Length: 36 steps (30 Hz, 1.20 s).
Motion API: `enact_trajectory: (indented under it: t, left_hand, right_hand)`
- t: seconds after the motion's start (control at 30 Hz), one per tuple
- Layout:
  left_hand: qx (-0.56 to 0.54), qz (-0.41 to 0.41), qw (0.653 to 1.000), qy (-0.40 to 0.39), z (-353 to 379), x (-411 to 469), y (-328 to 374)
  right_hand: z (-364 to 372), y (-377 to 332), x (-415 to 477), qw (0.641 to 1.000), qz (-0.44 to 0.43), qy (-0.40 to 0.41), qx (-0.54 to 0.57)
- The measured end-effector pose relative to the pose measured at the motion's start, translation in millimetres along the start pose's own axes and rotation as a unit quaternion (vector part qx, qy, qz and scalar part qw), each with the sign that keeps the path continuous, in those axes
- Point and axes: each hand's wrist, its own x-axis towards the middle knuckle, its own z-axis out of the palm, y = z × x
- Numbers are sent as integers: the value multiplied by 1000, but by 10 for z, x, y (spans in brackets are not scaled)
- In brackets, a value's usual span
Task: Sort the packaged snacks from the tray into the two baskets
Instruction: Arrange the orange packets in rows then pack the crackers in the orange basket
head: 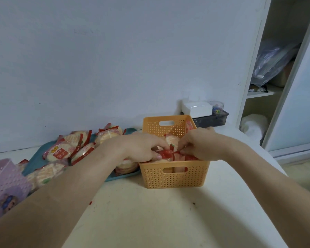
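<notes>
Both grips are closed on the same thing: my left grip pinches one end of a red-wrapped snack packet between thumb and curled fingers, and my right grip pinches the other end, fingers curled over the crinkled red edge. Seen from the head camera, that packet sits just inside the near rim of the orange basket, on top of other packets already lying in it. The orange basket stands upright on the pale worktop, its left side right against the end of the teal tray. On the tray lies a loose heap of snack packets, pale round crackers in clear wrappers with red ends, some overlapping one another. My left forearm reaches across the tray's near edge and hides part of the heap. At the far left edge of the view stands the purple basket, close to the tray's near corner, with a cartoon sticker on the wall facing me; I cannot tell what is inside it. A tiny red scrap lies on the worktop beside my left forearm. Behind the orange basket, against the wall, a white box rests on a dark container, with a clear cup just beside the box. To the right stands an open white shelf unit, a clear plastic bag slumped on one shelf.
</notes>
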Motion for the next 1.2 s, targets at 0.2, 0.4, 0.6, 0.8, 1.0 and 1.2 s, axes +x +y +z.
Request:
enact_trajectory:
  t: [0.2,0.4,0.6,0.8,1.0,1.2]
  left_hand:
    - [33,41,998,33,65,-38,60]
    - [-74,19,997,-30,-33,-40,84]
    - [-27,17,999,-10,-7,30,103]
    - [-2,44,996,77,98,37,42]
    - [11,72,984,160,329,-10,-71]
    - [34,22,977,209,445,1,-84]
  right_hand:
    - [-26,-154,-32,994,-21,-17,-107]
    - [-155,-69,127,999,32,-6,24]
    - [-57,-167,297,984,-16,-178,-7]
    - [70,-158,426,982,-12,-173,-76]
    - [-13,27,335,998,-12,-13,62]
    - [139,16,-119,985,24,101,139]
